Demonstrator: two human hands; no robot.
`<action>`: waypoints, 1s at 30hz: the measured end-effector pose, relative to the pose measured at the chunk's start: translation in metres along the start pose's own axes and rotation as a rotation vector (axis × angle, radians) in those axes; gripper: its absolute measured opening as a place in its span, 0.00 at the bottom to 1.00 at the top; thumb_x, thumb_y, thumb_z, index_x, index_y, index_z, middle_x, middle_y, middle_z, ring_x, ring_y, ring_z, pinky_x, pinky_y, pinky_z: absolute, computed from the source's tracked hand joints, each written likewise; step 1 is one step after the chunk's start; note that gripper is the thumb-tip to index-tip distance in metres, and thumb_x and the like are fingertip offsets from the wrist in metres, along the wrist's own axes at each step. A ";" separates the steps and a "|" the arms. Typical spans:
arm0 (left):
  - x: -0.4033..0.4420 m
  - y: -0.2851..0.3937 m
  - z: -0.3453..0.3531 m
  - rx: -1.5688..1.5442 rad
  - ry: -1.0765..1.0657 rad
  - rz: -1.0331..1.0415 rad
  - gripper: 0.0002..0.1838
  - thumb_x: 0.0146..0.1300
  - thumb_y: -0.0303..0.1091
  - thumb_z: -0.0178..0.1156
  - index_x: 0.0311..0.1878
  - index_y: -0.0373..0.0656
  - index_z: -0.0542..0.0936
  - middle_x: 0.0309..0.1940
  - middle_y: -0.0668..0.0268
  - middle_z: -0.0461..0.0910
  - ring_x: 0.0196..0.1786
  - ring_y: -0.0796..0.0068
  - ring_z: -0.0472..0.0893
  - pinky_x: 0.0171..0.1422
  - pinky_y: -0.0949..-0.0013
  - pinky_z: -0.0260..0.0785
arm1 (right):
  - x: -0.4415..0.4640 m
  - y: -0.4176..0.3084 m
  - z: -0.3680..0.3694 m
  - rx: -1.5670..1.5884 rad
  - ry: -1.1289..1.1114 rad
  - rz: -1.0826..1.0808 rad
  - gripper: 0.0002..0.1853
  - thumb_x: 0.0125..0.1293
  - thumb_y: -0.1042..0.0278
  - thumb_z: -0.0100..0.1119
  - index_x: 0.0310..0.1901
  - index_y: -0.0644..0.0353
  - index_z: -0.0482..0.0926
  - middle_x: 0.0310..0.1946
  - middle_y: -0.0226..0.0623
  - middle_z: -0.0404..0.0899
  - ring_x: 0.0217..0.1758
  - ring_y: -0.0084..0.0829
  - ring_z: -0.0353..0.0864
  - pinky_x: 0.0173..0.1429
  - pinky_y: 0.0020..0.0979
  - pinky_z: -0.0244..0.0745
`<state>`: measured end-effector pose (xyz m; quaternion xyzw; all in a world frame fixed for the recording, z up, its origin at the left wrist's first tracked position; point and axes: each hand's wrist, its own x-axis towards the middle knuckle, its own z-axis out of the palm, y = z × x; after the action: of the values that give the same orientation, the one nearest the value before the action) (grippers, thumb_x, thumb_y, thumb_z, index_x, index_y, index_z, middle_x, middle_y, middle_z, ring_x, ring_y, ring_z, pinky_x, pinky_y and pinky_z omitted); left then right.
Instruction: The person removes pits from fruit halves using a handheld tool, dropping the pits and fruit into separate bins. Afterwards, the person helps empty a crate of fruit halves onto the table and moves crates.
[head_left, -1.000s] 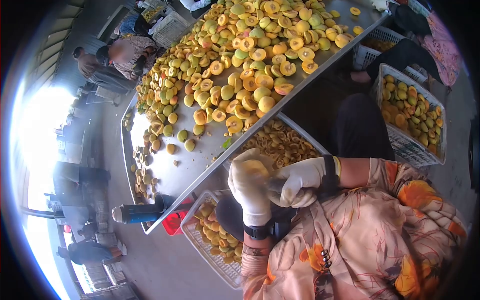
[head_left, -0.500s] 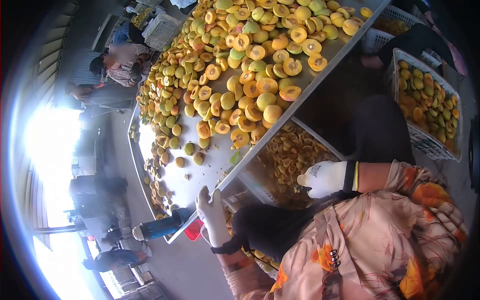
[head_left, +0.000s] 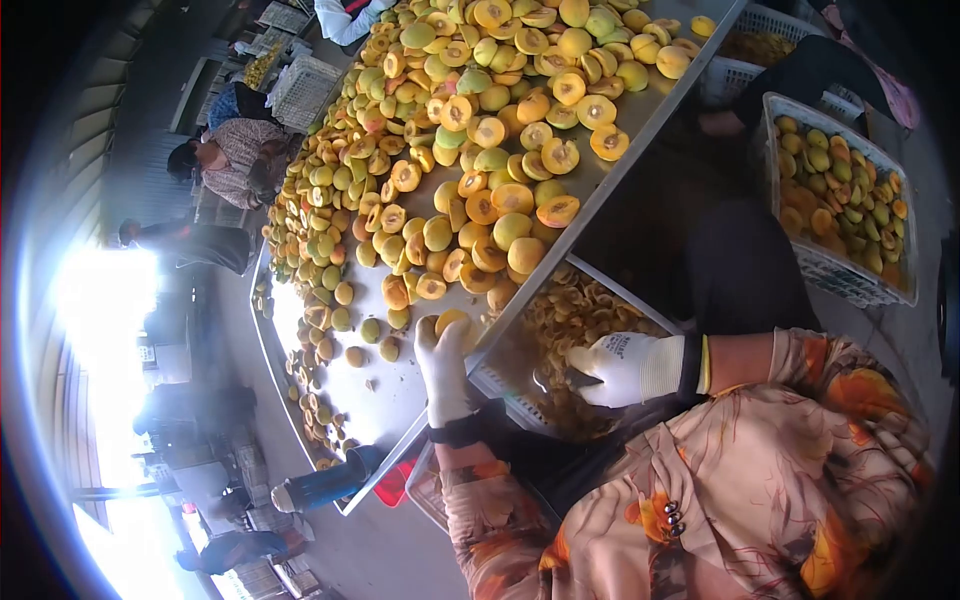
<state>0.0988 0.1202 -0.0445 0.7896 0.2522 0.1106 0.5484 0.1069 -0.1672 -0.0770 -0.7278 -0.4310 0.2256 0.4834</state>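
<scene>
My left hand (head_left: 443, 368), in a white glove, is closed on a yellow peach half (head_left: 452, 321) at the near edge of the metal table (head_left: 395, 375). Halved peaches (head_left: 480, 205) with yellow flesh and greenish skin lie heaped on the tabletop beyond it. My right hand (head_left: 628, 369), also gloved, is closed over a crate of peach scraps (head_left: 570, 310) below the table edge. Something thin and shiny shows by its fingertips, too small to name.
A white crate of peach halves (head_left: 800, 245) stands on the floor at the right. Another crate (head_left: 735, 75) is behind it. A red container (head_left: 395, 485) sits under the table corner, near a blue cylinder (head_left: 330, 487). Other people (head_left: 240, 160) work across the table.
My left hand has moved from the table's rim up to the tabletop and taken hold of a peach half. My right hand has shifted slightly left.
</scene>
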 end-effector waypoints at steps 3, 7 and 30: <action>-0.062 0.023 0.001 -0.416 -0.033 -0.014 0.20 0.61 0.33 0.61 0.54 0.31 0.76 0.46 0.50 0.82 0.44 0.60 0.82 0.51 0.63 0.76 | 0.007 -0.019 0.010 0.066 0.103 -0.092 0.12 0.64 0.66 0.64 0.43 0.62 0.73 0.27 0.55 0.82 0.29 0.57 0.83 0.33 0.50 0.74; -0.128 0.041 0.019 -0.599 -0.048 0.057 0.28 0.68 0.40 0.59 0.64 0.30 0.71 0.46 0.48 0.82 0.47 0.57 0.83 0.51 0.59 0.77 | 0.012 -0.052 0.023 0.021 0.164 -0.261 0.15 0.65 0.65 0.66 0.47 0.61 0.73 0.27 0.52 0.82 0.30 0.55 0.84 0.33 0.47 0.75; -0.194 0.072 0.024 -0.584 0.179 0.309 0.23 0.76 0.47 0.54 0.47 0.31 0.80 0.32 0.52 0.84 0.32 0.64 0.83 0.39 0.64 0.79 | -0.011 -0.109 0.037 0.306 -0.059 -0.389 0.18 0.65 0.71 0.60 0.55 0.67 0.76 0.46 0.50 0.85 0.48 0.51 0.86 0.57 0.46 0.78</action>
<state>-0.0349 -0.0196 0.0327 0.6152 0.1341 0.3287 0.7039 0.0295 -0.1403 0.0039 -0.5426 -0.5378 0.2122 0.6094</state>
